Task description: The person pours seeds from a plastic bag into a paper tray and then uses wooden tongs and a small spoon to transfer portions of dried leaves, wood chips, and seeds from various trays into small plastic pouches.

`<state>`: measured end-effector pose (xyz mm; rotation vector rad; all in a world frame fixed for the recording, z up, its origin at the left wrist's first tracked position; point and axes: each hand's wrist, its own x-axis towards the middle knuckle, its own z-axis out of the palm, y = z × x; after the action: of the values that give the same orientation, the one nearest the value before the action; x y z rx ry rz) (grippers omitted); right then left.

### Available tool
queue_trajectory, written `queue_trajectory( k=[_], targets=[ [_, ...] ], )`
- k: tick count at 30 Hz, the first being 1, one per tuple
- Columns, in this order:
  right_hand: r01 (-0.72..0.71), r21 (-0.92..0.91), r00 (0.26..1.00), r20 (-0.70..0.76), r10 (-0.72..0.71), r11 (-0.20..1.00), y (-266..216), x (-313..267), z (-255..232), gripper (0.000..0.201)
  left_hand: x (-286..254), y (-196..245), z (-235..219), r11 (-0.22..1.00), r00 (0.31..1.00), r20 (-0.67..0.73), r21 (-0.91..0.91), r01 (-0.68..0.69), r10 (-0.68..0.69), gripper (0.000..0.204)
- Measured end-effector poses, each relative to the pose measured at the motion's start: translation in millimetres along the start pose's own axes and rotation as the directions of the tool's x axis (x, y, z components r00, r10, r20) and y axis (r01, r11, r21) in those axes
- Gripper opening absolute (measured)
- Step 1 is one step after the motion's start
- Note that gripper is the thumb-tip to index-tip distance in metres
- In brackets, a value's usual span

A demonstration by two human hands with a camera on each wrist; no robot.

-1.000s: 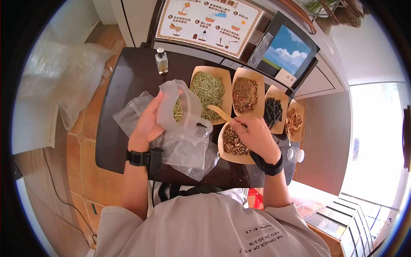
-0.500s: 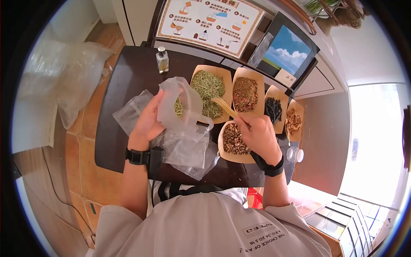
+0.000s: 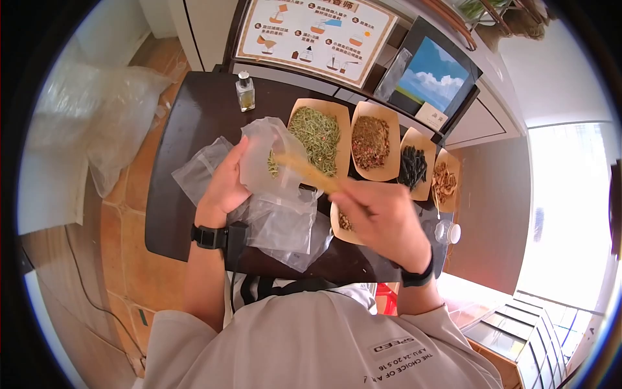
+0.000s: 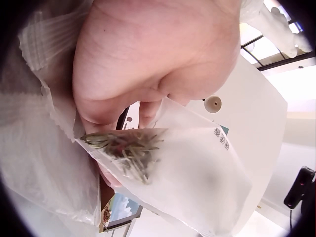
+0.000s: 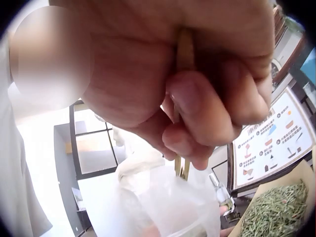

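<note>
Beneath everything, a dark brown, smooth-topped table (image 3: 201,104). Upon it, a tan, boat-shaped paper tray (image 3: 345,133), heaped with wiry green dried stems (image 3: 317,133). Left of that and partly overlapping in the head view — a limp, frosted, translucent plastic pouch (image 3: 259,146), gripped in the left hand (image 3: 225,181), with fingers partly hidden by film. Up and leftward from the curled, pinching fingers of the right hand (image 3: 382,217), slim yellowish wooden tongs (image 3: 314,176) — long axis slanting toward the pouch, nearer the right hand. Blurred at the tip; cannot tell whether inside the pouch or in front. Smallest, a loose, brittle-looking tuft (image 4: 131,150) inside one end of the pouch.
</note>
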<state>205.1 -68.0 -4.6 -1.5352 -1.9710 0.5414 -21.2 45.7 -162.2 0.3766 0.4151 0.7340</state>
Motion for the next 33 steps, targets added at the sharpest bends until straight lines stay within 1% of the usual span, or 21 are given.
queue_trajectory(
  k=[2,3,4,5,7,8,9,11,12,16,18,19,21,22,24,25,27,28,30,31,33],
  targets=[
    [-0.017,0.01,0.999,-0.031,0.017,1.0,-1,0,5,0.008,-1,0,4,1.0,0.999,0.034,0.014,-0.02,0.02,0.052],
    [-0.028,0.021,0.998,-0.058,0.03,0.999,-1,1,6,0.008,-1,0,7,1.0,1.0,0.003,0.003,-0.027,0.027,0.052],
    [-0.102,0.037,0.994,-0.046,0.104,0.994,-5,3,-4,0.009,-1,0,7,0.999,0.999,-0.029,-0.01,-0.035,0.034,0.053],
    [-0.102,0.038,0.994,-0.041,0.103,0.994,-2,2,-8,0.009,-1,1,5,0.999,0.999,-0.033,-0.013,-0.036,0.036,0.053],
    [-0.277,0.03,0.952,-0.128,0.279,0.96,4,0,-18,0.011,1,2,1,1.0,0.999,-0.031,-0.014,-0.023,0.023,0.053],
    [-0.26,-0.057,0.959,-0.136,0.25,0.964,11,0,-21,0.014,1,2,2,1.0,0.999,-0.03,-0.015,-0.023,0.022,0.053],
    [-0.26,-0.057,0.959,-0.135,0.251,0.964,19,-4,-24,0.014,1,2,3,0.999,0.999,-0.036,-0.03,-0.025,0.024,0.053],
    [-0.316,-0.324,0.942,0.002,0.334,0.892,35,-12,-26,0.019,1,2,1,0.999,0.999,-0.045,-0.045,-0.029,0.027,0.053],
    [-0.303,-0.444,0.924,0.079,0.373,0.844,41,-16,-25,0.025,1,1,-1,0.999,0.999,-0.036,-0.049,-0.021,0.019,0.053],
    [-0.3,-0.393,0.924,0.108,0.368,0.869,53,-22,-12,0.025,2,0,1,0.999,1.0,-0.016,-0.053,0.006,-0.007,0.054],
    [-0.311,-0.287,0.931,0.101,0.352,0.906,58,-19,-4,0.024,3,-1,-1,0.999,1.0,-0.018,-0.044,0.006,-0.007,0.054],
    [-0.312,-0.285,0.931,0.099,0.351,0.906,56,-16,-3,0.024,3,-1,-2,0.999,1.0,-0.021,-0.039,0.003,-0.004,0.054],
    [-0.407,-0.238,0.881,0.154,0.448,0.882,51,-11,0,0.024,1,0,1,0.999,1.0,-0.024,-0.038,0.002,-0.003,0.054],
    [-0.406,-0.237,0.881,0.154,0.447,0.883,50,-10,3,0.024,1,0,2,0.999,1.0,-0.026,-0.04,0.002,-0.003,0.054],
    [-0.331,-0.245,0.92,0.131,0.369,0.911,51,-10,9,0.031,1,0,2,1.0,1.0,-0.011,-0.026,-0.005,0.005,0.054],
    [-0.332,-0.245,0.92,0.13,0.371,0.911,50,-9,12,0.031,1,0,2,1.0,1.0,0.005,-0.014,-0.011,0.011,0.055],
    [-0.278,-0.359,0.926,0.145,0.348,0.891,49,-7,18,0.032,0,0,3,1.0,1.0,0.029,-0.015,-0.009,0.01,0.055],
    [-0.28,-0.359,0.926,0.144,0.349,0.89,48,-6,20,0.032,0,1,3,1.0,0.999,0.053,-0.015,-0.008,0.009,0.055],
    [-0.2,-0.435,0.951,0.131,0.281,0.878,45,-5,23,0.031,0,0,3,1.0,0.999,0.042,-0.01,-0.012,0.013,0.055],
    [-0.2,-0.435,0.951,0.13,0.281,0.878,46,-5,23,0.031,0,0,2,1.0,0.999,0.029,-0.006,-0.017,0.017,0.054],
    [-0.148,-0.464,0.962,0.137,0.236,0.873,48,-5,23,0.029,0,0,1,1.0,0.999,0.035,-0.016,-0.014,0.014,0.054]
  ],
)
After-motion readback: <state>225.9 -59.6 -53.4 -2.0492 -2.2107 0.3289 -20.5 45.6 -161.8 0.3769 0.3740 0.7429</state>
